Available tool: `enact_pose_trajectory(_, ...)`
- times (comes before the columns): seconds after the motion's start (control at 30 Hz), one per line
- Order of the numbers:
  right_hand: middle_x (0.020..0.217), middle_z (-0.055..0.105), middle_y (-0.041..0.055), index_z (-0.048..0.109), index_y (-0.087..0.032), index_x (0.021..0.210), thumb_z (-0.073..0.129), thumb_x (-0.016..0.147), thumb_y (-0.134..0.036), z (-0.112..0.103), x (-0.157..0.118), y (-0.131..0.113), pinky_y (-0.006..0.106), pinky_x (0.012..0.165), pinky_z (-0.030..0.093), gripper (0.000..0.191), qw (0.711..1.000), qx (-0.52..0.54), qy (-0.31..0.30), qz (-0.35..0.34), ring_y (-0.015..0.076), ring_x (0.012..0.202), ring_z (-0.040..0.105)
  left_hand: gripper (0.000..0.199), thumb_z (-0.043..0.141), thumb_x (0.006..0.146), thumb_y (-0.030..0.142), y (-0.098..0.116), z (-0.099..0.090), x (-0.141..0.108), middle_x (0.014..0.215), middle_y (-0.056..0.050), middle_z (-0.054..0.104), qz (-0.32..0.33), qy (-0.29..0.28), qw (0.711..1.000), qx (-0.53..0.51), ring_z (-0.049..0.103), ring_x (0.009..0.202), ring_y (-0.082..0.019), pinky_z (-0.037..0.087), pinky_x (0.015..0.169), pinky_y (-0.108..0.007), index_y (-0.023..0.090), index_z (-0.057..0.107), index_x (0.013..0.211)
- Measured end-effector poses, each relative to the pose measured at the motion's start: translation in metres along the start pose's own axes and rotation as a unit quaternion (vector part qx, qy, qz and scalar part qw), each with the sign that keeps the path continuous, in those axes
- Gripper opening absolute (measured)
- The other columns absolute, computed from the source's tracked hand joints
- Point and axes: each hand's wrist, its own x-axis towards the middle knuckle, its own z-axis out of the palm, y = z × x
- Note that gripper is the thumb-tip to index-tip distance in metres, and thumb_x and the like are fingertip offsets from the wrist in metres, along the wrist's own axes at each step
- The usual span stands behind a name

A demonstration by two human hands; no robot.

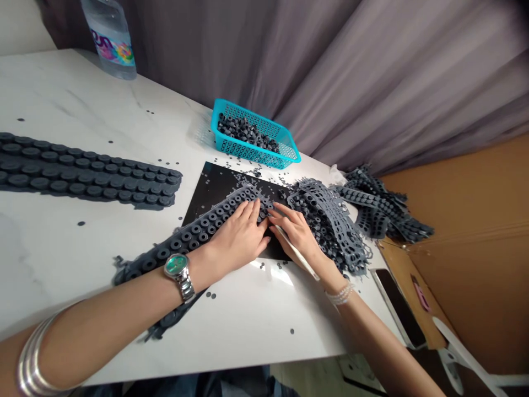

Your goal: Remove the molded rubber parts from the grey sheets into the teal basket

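Both hands [264,234] press rubber strip [198,229] mid-table.

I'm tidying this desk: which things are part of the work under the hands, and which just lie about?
In use: left hand, right hand, rubber sheet, black mat, teal basket, punched sheets.
Lying about: water bottle, phone.
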Motion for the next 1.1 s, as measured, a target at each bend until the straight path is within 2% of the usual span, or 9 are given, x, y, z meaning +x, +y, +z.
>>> enact_pose_trajectory(0.23, 0.131, 0.061, 0.0185, 0.054, -0.017, 0.116, 0.042, 0.100, -0.019, -0.002, 0.001, 0.003, 0.048, 0.098, 0.047, 0.020, 0.996, -0.055, -0.039, -0.057, 0.0264, 0.138, 0.043, 0.047, 0.042, 0.096, 0.037, 0.000, -0.001, 0.000, 0.144, -0.027, 0.047, 0.000, 0.001, 1.000, 0.001, 0.044, 0.136, -0.034, 0.032, 0.114, -0.045, 0.005, 0.062, 0.125)
enact_pose_trajectory(0.4, 0.134, 0.058, 0.0219, 0.055, -0.015, 0.112, 0.039, 0.100, -0.017, 0.000, 0.004, 0.001, 0.048, 0.101, 0.047, 0.021, 0.994, -0.077, -0.052, -0.059, 0.0269, 0.140, 0.041, 0.050, 0.040, 0.097, 0.037, 0.000, -0.002, 0.000, 0.145, -0.028, 0.046, 0.002, -0.008, 1.000, 0.007, 0.043, 0.137, -0.034, 0.031, 0.114, -0.045, 0.004, 0.058, 0.130)
enact_pose_trajectory(0.47, 0.136, 0.056, 0.0207, 0.055, -0.017, 0.112, 0.036, 0.101, -0.018, 0.003, 0.005, 0.007, 0.049, 0.102, 0.046, 0.023, 0.997, -0.058, -0.033, -0.031, 0.0260, 0.139, 0.041, 0.051, 0.041, 0.097, 0.037, 0.000, -0.002, 0.001, 0.146, -0.028, 0.045, -0.001, -0.012, 1.000, 0.004, 0.043, 0.137, -0.034, 0.031, 0.114, -0.045, 0.004, 0.054, 0.133)
enact_pose_trajectory(0.6, 0.125, 0.062, 0.0182, 0.053, -0.020, 0.114, 0.031, 0.101, -0.023, 0.005, 0.000, 0.032, 0.055, 0.102, 0.045, 0.025, 0.986, -0.036, 0.107, 0.126, 0.0281, 0.139, 0.041, 0.052, 0.041, 0.097, 0.038, 0.000, -0.002, 0.002, 0.147, -0.027, 0.043, 0.000, -0.023, 1.000, -0.002, 0.042, 0.138, -0.035, 0.031, 0.114, -0.046, 0.008, 0.051, 0.137)
enact_pose_trajectory(0.7, 0.120, 0.064, 0.0192, 0.054, -0.019, 0.115, 0.037, 0.101, -0.029, 0.001, -0.004, 0.043, 0.062, 0.099, 0.044, 0.024, 0.979, -0.045, 0.104, 0.172, 0.0339, 0.144, 0.031, 0.051, 0.041, 0.097, 0.038, 0.001, -0.004, 0.001, 0.147, -0.027, 0.043, 0.004, -0.015, 1.000, 0.003, 0.041, 0.138, -0.036, 0.032, 0.113, -0.047, 0.008, 0.051, 0.138)
enact_pose_trajectory(0.8, 0.131, 0.060, 0.0177, 0.056, -0.021, 0.114, 0.042, 0.099, -0.030, -0.004, -0.002, 0.032, 0.059, 0.100, 0.044, 0.022, 0.989, -0.038, 0.068, 0.126, 0.0334, 0.143, 0.033, 0.051, 0.041, 0.097, 0.034, 0.004, -0.007, 0.000, 0.146, -0.030, 0.044, 0.003, 0.009, 1.000, 0.016, 0.041, 0.138, -0.037, 0.034, 0.112, -0.048, 0.003, 0.052, 0.135)
enact_pose_trajectory(0.9, 0.128, 0.064, 0.0135, 0.056, -0.022, 0.115, 0.044, 0.099, -0.025, -0.005, 0.008, 0.012, 0.052, 0.101, 0.045, 0.020, 0.998, -0.014, 0.032, 0.052, 0.0283, 0.139, 0.042, 0.048, 0.042, 0.096, 0.029, 0.006, -0.008, -0.001, 0.137, -0.032, 0.053, -0.002, 0.022, 0.999, 0.031, 0.049, 0.132, -0.036, 0.038, 0.108, -0.046, -0.004, 0.056, 0.129)
enact_pose_trajectory(1.0, 0.125, 0.067, 0.0125, 0.057, -0.022, 0.114, 0.045, 0.099, -0.022, -0.004, 0.017, 0.000, 0.048, 0.099, 0.046, 0.019, 1.000, -0.005, 0.005, 0.006, 0.0262, 0.136, 0.046, 0.044, 0.041, 0.096, 0.026, 0.006, -0.007, -0.001, 0.126, -0.031, 0.061, 0.002, 0.019, 0.999, 0.038, 0.058, 0.122, -0.034, 0.042, 0.104, -0.045, -0.004, 0.061, 0.122)
enact_pose_trajectory(1.1, 0.124, 0.067, 0.0128, 0.057, -0.021, 0.113, 0.045, 0.099, -0.022, -0.002, 0.021, -0.001, 0.047, 0.098, 0.046, 0.019, 1.000, -0.010, -0.001, -0.008, 0.0261, 0.135, 0.047, 0.042, 0.040, 0.096, 0.025, 0.005, -0.007, 0.000, 0.123, -0.030, 0.063, 0.010, 0.018, 0.999, 0.041, 0.060, 0.119, -0.033, 0.044, 0.101, -0.045, -0.003, 0.063, 0.117)
